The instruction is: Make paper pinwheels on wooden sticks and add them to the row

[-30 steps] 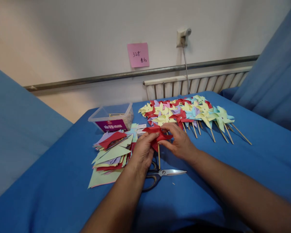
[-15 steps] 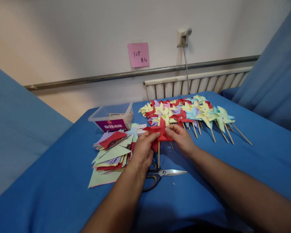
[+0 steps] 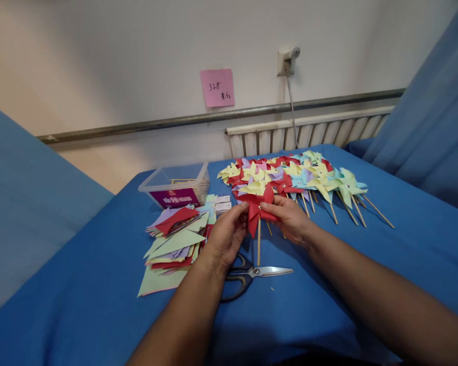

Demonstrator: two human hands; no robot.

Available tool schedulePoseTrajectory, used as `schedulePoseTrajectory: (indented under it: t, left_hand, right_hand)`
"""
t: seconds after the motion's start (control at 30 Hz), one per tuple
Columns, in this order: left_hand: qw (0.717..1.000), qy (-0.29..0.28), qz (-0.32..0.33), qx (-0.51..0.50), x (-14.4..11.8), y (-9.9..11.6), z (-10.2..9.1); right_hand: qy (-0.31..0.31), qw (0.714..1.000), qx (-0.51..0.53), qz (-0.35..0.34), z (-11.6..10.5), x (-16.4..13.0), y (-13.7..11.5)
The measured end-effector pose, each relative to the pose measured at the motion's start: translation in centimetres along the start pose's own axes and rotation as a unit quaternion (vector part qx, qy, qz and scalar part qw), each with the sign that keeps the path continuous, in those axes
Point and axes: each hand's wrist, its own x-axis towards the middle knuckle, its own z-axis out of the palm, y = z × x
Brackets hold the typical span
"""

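Red pinwheel [image 3: 254, 202]: held at frame centre
Right hand [image 3: 293, 219]: pinwheel pinched between thumb and fingers
Left hand [image 3: 227, 233]: fingers curled at its left edge, grip unclear
Pink note [image 3: 217, 95]: "32" written, upper middle
Purple label [image 3: 175, 197]: white characters, unreadable

Left grip [image 3: 229, 231] loosely curled, right grip [image 3: 292, 217] pinched.

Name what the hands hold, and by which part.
A red pinwheel: the right hand pinches its paper near the centre; the left hand is at the paper's left edge.
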Motion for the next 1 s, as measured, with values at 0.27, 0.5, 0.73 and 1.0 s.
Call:
schedulePoseTrajectory:
  t: [0.27, 0.5, 0.73, 1.0]
  left_hand:
    - [0.999, -0.038, -0.006, 0.017, -0.19, -0.13, 0.0]
    - [1.0, -0.018, -0.007, 0.016, -0.25, -0.16, 0.06]
    - [0.999, -0.008, -0.006, 0.04, 0.11, -0.58, -0.04]
    - [0.999, 0.023, 0.043, -0.003, 0.33, -0.25, 0.07]
  right_hand:
    - [-0.014, 0.999, 0.041, 0.014, 0.32, -0.36, -0.11]
    - [-0.006, 1.0, 0.023, -0.004, 0.79, -0.6, -0.22]
    - [-0.014, 0.999, -0.041, -0.027, 0.71, -0.39, 0.38]
    - [-0.048, 0.996, -0.062, -0.03, 0.79, -0.86, -0.04]
